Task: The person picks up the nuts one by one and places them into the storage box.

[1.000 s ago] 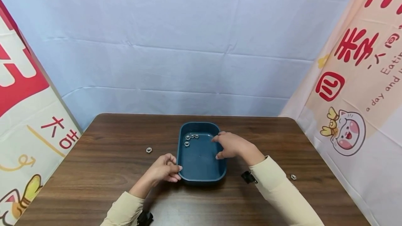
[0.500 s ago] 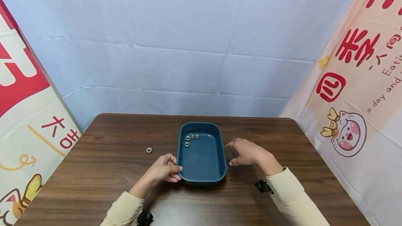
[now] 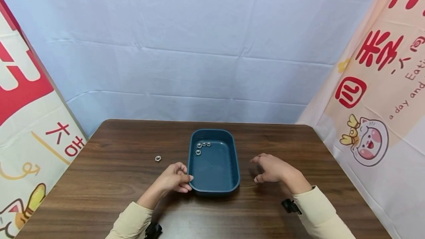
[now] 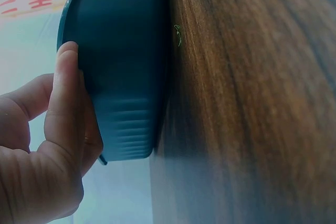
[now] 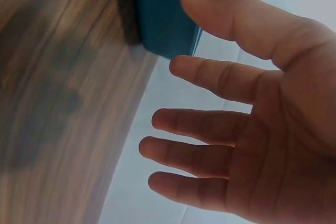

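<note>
A dark blue plastic tray (image 3: 214, 170) stands on the table, with several metal hex nuts (image 3: 199, 145) near the far left of its floor. My left hand (image 3: 174, 177) pinches the tray's near left rim, thumb over the edge and fingers against the outer wall. In the left wrist view the fingers (image 4: 63, 90) touch that wall. To the right of the tray, apart from it, my right hand (image 3: 272, 169) hovers over the table. The right wrist view shows its fingers (image 5: 202, 127) spread with nothing in them. Another hex nut (image 3: 158, 158) lies left of the tray.
The brown wooden table (image 3: 126, 143) has a pale cloth (image 3: 199, 65) hanging behind its far edge. Printed cloths (image 3: 372, 121) flank it on both sides. Dark wrist-worn devices (image 3: 291, 206) sit at the sleeves.
My right hand has moved out from over the tray, rightward and toward me. A nut seen at the right a second ago is now hidden behind the right sleeve. The left hand has stayed still.
</note>
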Available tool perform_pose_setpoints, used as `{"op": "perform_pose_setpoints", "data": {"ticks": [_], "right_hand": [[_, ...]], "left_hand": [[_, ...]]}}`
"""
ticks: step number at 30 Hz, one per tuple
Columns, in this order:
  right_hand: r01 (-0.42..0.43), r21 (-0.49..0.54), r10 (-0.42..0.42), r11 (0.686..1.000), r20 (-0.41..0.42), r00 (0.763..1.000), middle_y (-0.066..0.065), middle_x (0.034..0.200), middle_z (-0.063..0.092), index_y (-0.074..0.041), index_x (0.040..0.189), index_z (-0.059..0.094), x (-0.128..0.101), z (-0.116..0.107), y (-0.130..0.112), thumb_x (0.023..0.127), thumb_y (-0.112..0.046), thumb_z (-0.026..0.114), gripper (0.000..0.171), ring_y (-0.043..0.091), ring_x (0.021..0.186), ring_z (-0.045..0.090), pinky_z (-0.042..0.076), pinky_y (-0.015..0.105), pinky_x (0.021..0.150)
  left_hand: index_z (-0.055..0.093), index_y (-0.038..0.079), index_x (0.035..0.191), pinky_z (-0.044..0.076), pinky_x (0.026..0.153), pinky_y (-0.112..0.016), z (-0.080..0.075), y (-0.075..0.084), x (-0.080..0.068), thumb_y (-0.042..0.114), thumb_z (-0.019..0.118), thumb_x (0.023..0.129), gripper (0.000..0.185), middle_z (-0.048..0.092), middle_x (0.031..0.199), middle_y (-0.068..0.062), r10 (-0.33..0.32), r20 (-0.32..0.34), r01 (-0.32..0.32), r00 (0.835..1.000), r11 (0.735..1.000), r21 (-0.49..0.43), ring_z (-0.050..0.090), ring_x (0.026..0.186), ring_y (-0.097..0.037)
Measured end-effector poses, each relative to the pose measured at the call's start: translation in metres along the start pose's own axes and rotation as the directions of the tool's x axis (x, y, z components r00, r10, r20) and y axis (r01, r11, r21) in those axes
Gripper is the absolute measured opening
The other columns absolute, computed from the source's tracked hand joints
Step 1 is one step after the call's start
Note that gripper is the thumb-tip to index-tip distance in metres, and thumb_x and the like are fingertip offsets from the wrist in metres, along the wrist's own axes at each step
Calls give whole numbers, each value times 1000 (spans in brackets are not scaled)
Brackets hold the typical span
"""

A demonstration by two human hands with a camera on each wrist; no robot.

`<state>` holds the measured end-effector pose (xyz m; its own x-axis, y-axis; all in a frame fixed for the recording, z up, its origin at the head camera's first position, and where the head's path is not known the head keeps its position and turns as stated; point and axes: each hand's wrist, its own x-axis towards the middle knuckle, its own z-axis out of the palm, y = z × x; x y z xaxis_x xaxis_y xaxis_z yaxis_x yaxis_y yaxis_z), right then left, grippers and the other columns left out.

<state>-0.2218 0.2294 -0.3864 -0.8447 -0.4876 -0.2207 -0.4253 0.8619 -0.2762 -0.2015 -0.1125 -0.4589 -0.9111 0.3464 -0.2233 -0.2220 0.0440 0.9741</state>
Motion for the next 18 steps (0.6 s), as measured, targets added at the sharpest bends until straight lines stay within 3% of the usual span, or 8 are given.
{"op": "perform_pose_setpoints", "data": {"ticks": [11,18], "right_hand": [[-68,75,69,995,-14,997,19,119,52,-2,122,55,-14,7,21,78,-15,75,50,38,110,49,46,49,84],[-50,90,55,995,-56,997,17,111,55,-2,119,57,-21,5,36,75,-14,75,50,37,101,53,48,47,77]], "left_hand": [[37,-7,99,55,48,-30,1,0,-2,1,64,84,32,55,69,-14,5,4,-5,1000,1000,-5,63,54,-21],[37,-7,99,55,48,-30,1,2,-2,1,65,83,32,55,68,-14,11,0,-11,1000,1000,1,64,55,-21]]}}
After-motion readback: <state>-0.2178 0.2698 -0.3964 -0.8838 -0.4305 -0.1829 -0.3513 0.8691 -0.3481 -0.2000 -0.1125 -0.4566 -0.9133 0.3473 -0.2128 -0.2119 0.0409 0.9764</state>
